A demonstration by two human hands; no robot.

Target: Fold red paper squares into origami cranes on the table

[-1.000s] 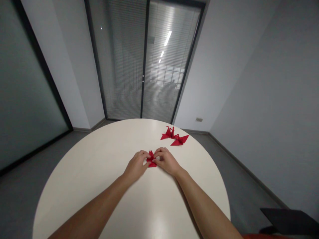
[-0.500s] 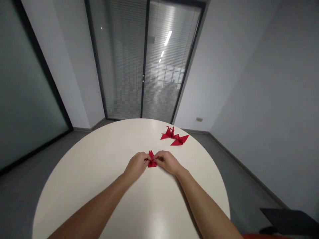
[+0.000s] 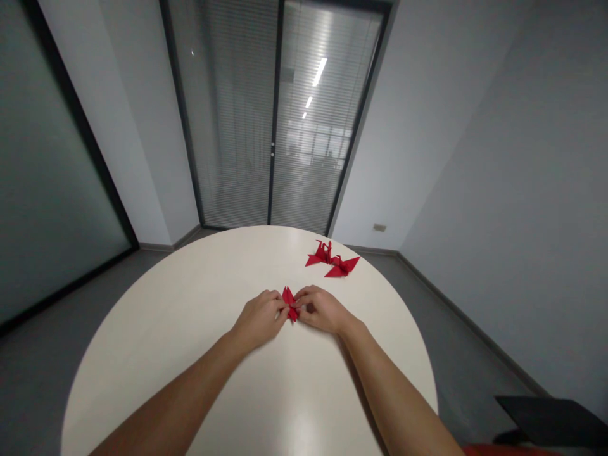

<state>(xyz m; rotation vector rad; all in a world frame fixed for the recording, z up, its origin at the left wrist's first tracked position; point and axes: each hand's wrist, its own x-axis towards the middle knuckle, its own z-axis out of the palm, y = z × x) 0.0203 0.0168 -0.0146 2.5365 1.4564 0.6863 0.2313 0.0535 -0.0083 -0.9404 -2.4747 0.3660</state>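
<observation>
A small folded piece of red paper lies on the round white table, its two narrow points facing away from me. My left hand grips its left side between thumb and fingers. On the other side, my right hand pinches the right edge, fingers curled. Parts of the paper are covered by my fingertips, so the exact folds there are hidden.
Finished red paper cranes sit close together near the table's far right edge. A black chair part shows at lower right. Beyond the table stand a glass partition with blinds and a pale wall.
The near end of the paper has gone from a flat, wide edge to a narrower pointed shape. Both hands have shifted slightly around it; the cranes stay put.
</observation>
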